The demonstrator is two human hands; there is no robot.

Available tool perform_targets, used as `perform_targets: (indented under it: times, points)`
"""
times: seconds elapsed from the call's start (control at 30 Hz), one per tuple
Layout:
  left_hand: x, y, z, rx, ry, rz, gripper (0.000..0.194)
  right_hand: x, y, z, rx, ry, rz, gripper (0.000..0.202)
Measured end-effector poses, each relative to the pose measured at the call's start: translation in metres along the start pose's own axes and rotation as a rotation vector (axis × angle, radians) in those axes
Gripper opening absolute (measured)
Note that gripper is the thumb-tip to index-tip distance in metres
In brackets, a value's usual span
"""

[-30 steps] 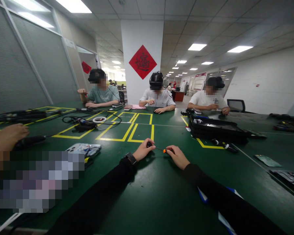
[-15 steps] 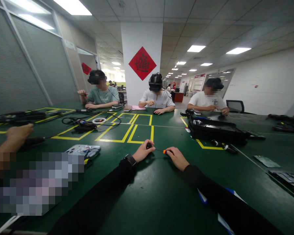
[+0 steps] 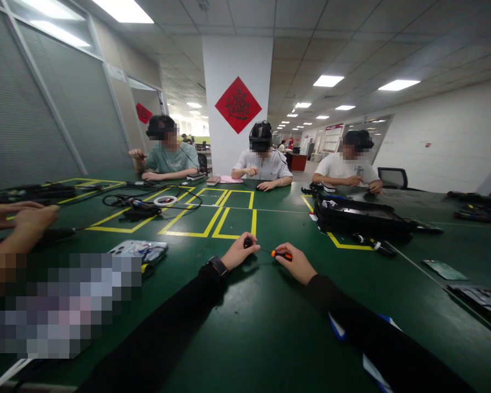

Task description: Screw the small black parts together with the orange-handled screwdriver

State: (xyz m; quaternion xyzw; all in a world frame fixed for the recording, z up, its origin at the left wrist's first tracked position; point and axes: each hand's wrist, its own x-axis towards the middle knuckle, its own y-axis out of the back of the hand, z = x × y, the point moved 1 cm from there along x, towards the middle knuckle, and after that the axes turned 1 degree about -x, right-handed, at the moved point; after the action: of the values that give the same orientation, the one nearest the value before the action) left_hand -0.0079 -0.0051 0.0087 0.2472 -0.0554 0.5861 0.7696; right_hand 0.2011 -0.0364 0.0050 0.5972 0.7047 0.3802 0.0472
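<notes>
My left hand [image 3: 240,251], with a dark watch at the wrist, pinches a small black round object [image 3: 248,242] just above the green table [image 3: 245,338]. To its right, my right hand [image 3: 295,264] is closed on the orange and black handle of a screwdriver [image 3: 285,255]. The thin shaft points left, and its tip reaches close to the black object; whether they touch is too small to tell.
A black open case [image 3: 364,215] lies ahead on the right, with a black tool [image 3: 374,244] before it. Cables and a white roll [image 3: 165,201] lie ahead left. Another person's hands [image 3: 30,218] are at the left edge. Three people sit opposite.
My right hand's fingers have shifted on the screwdriver, so more of its handle shows. My left hand has hardly moved. At the left edge, a second hand of the neighbouring person has come into view.
</notes>
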Motion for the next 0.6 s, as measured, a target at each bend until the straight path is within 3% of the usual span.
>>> perform_targets:
  times: [0.3, 0.6]
  points:
    - [0.0010, -0.0005, -0.0022, -0.018, -0.005, -0.011, 0.021, 0.0031, -0.0005, -0.0004, -0.214, 0.136, 0.032, 0.017]
    - [0.0017, -0.0006, -0.0048, -0.001, -0.005, 0.002, 0.022, 0.0000, 0.0014, -0.0074, -0.191, 0.072, 0.019, 0.019]
